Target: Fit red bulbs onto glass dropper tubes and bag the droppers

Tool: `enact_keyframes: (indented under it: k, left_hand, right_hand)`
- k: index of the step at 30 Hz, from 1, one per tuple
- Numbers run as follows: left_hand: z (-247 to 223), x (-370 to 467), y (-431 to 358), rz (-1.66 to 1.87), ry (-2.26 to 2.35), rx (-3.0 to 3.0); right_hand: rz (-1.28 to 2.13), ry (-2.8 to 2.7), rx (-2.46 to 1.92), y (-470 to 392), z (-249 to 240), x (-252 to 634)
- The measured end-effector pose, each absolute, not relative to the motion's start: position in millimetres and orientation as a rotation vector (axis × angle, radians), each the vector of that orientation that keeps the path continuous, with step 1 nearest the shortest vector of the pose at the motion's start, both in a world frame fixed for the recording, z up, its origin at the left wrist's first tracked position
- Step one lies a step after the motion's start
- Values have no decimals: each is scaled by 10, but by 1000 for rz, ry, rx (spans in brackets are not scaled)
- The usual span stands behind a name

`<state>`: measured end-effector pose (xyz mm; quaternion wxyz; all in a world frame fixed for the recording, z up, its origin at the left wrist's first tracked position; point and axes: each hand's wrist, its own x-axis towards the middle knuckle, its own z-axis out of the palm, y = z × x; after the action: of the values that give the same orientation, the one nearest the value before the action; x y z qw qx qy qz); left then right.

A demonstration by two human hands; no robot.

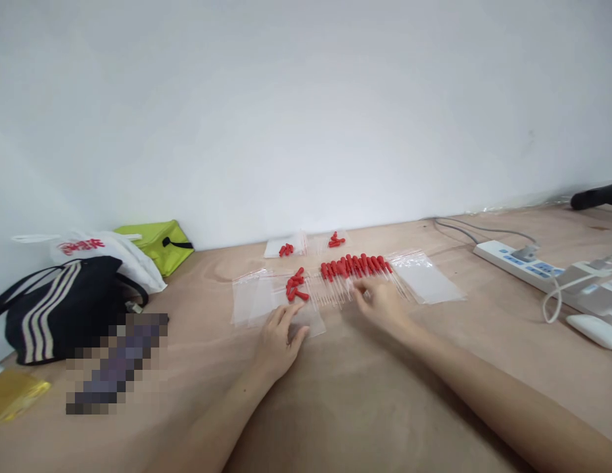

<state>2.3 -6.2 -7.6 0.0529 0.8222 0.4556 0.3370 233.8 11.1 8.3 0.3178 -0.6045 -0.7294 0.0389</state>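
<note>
Wooden sticks with red caps (357, 264) lie side by side in a row, caps toward the wall. My right hand (379, 302) is at the front of this row, thumb and fingers drawn together on a thin stick; the exact grip is partly hidden. On the near edge of the clear zip bags (241, 302) rests my left hand (281, 341), its fingers apart and holding nothing. Just beyond its fingertips, loose red caps (296, 286) are piled on the bags.
Two more small groups of red pieces (286, 249) lie near the wall. Another clear zip bag (428, 276) is right of the row. A power strip (522, 263) with cords and a white mouse-like object (594, 330) sit at right. A black bag (69, 309) and green bag (162, 243) stand left.
</note>
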Motion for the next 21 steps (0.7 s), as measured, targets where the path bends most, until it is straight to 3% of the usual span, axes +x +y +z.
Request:
enact_keyframes:
  k: [9, 21]
  left_hand:
    - [-53, 35, -64, 788, 1453, 2419]
    - [-52, 35, -50, 776, 1407, 2460]
  right_hand:
    - [40, -1639, -2020, 726, 0, 2393]
    - [38, -1987, -1725, 433, 90, 1989]
